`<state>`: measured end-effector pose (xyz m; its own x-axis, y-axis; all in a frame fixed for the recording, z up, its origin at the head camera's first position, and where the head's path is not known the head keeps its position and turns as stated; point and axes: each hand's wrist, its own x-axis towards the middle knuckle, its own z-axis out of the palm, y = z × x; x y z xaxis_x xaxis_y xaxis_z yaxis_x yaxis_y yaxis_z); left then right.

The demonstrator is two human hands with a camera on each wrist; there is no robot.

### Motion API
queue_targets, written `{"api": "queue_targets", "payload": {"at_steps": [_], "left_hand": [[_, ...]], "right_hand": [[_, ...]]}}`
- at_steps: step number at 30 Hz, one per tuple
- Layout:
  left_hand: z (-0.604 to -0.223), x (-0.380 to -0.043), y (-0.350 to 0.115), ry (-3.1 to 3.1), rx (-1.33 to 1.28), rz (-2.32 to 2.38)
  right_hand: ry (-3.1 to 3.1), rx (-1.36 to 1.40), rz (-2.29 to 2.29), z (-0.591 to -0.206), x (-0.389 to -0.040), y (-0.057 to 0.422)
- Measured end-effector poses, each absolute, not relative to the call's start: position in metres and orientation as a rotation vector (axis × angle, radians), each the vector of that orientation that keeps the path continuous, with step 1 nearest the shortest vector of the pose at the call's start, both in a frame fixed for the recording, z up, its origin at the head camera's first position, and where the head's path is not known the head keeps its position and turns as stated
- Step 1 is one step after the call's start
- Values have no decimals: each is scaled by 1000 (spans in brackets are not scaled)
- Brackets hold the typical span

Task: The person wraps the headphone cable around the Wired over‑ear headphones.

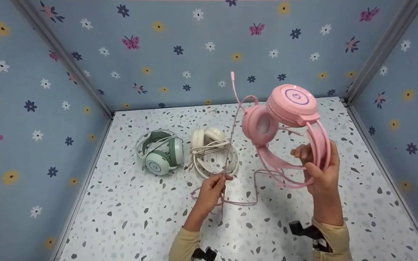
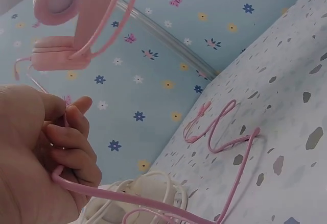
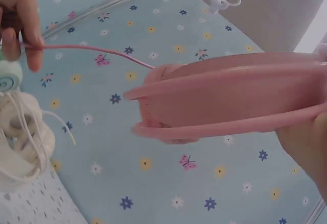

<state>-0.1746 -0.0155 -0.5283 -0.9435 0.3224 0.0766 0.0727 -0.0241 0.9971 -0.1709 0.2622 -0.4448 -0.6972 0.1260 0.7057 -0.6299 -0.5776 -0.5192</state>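
A pink headset [image 1: 292,105] with a thin boom microphone is held up over the table by my right hand [image 1: 321,174], whose thumb and fingers grip its headband [image 1: 319,145]. In the right wrist view the headband [image 3: 230,99] fills the middle. My left hand [image 1: 212,190] pinches the headset's pink cable [image 2: 117,196], with the fingers curled round it in the left wrist view. From there the cable runs up to an ear cup, while the rest lies in loose bends on the table. Part of the right hand is hidden behind the headband.
White headphones [image 1: 214,150] with their cord wrapped round them lie just beyond my left hand. Left of them sit green headphones [image 1: 160,152]. The speckled table [image 1: 140,217] is bordered by blue flowered walls [image 1: 201,54] at the back and both sides.
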Motion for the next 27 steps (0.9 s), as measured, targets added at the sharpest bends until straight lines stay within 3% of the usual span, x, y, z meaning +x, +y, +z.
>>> {"api": "queue_targets", "payload": {"at_steps": [7, 10, 15, 20, 27], "left_hand": [[-524, -165, -23, 2273, 530, 2281], [-529, -162, -25, 2328, 632, 2371], [-519, -157, -23, 2367, 717, 2497], [-494, -174, -35, 2268, 374, 2789], [-475, -237, -74, 1649, -170, 3077]], "right_hand": [[-1839, 294, 1407, -434, -158, 259], [-1759, 253, 1464, -443, -160, 260], [-1584, 523, 1922, -458, -160, 260], [-1647, 674, 1997, -462, -152, 266], [-1980, 684, 1665, -467, -136, 287]]}}
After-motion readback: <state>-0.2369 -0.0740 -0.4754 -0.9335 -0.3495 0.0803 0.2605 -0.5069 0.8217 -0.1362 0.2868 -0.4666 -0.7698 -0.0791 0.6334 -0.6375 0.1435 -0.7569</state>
